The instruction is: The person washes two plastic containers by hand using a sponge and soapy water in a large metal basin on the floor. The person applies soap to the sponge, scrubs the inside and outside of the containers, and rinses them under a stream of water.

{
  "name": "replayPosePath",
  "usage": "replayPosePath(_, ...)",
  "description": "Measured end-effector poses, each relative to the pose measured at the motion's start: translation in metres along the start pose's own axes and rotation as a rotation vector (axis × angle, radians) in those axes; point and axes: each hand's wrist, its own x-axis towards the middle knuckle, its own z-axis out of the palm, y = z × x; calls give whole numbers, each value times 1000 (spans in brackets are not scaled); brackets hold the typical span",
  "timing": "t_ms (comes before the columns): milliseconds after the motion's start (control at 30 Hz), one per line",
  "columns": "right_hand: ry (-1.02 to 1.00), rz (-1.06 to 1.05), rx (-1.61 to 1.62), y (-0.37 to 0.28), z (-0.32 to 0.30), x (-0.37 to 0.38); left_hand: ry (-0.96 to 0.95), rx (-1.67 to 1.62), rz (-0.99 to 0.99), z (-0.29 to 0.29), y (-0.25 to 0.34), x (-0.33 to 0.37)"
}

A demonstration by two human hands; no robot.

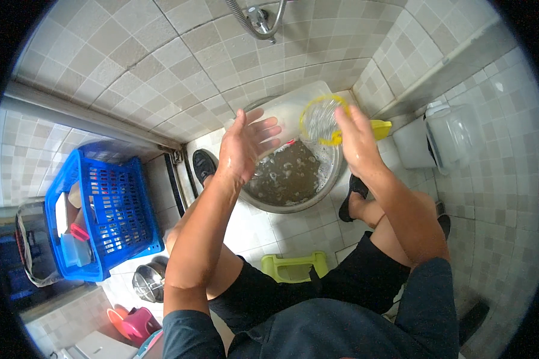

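Note:
My right hand [359, 140] is closed around the yellow handle of a mesh strainer [320, 121]. Its yellow-rimmed round bowl, slightly blurred, is held over the back right of a metal basin [293, 209]. My left hand [239, 146], wet and holding nothing, hovers with fingers apart above the basin's left side, facing the strainer. Murky brown water [290, 179] with bubbles and foam fills the basin. A bit of something red [290, 143] shows at its back edge. Behind it is a translucent plastic tub [311, 94], partly covered by the strainer and hands.
A blue slatted basket [117, 206] with several containers stands at the left, with a steel pot [148, 282] and pink plastic ware [139, 325] below. Between my legs is a green stool [293, 263]. Clear plastic containers [452, 137] are on the right; a tap with hose [259, 18] is on the wall.

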Motion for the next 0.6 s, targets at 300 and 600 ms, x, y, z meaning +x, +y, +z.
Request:
replayPosePath(300,-162,-783,-761,10,49,2,-71,-19,-57,28,-17,-12)
replayPosePath(600,-340,-791,-771,15,69,-42,77,-305,-94,14,-19,-15)
